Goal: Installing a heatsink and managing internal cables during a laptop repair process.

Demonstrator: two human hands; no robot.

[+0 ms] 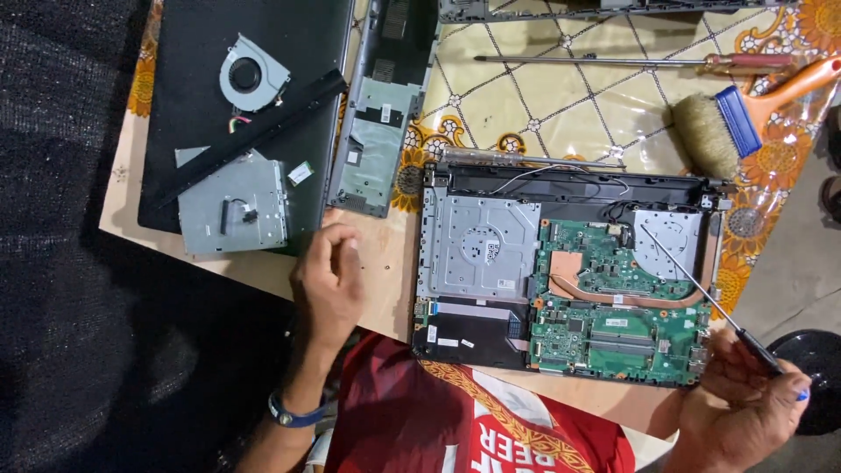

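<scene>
Right grip: the screwdriver is grasped at its dark handle by the right hand, fingers clenched around it.
Screwdriver axis: the long shaft runs diagonally, handle at lower right, tip at upper left; the tip is set over the silver plate at the laptop's right, near the green board.
Left grip: the left hand is loosely curled and holds nothing; its fingertips are rested on the bare table just beside the laptop's left edge.
Laptop: the opened laptop base is laid flat near the table's front edge, close to the person's red shirt.
Contents of base: a silver drive cover at left, a black battery at lower left, the green board with a copper heat pipe at centre and right.
Open room: a strip of bare table is left between the left hand and the base; the right hand is held beyond the table's right edge.
Black lid: laid at upper left; a fan and a grey drive are placed on it.
Far edge: a brush and a second long screwdriver are laid on the patterned cloth, well apart from both hands.
</scene>
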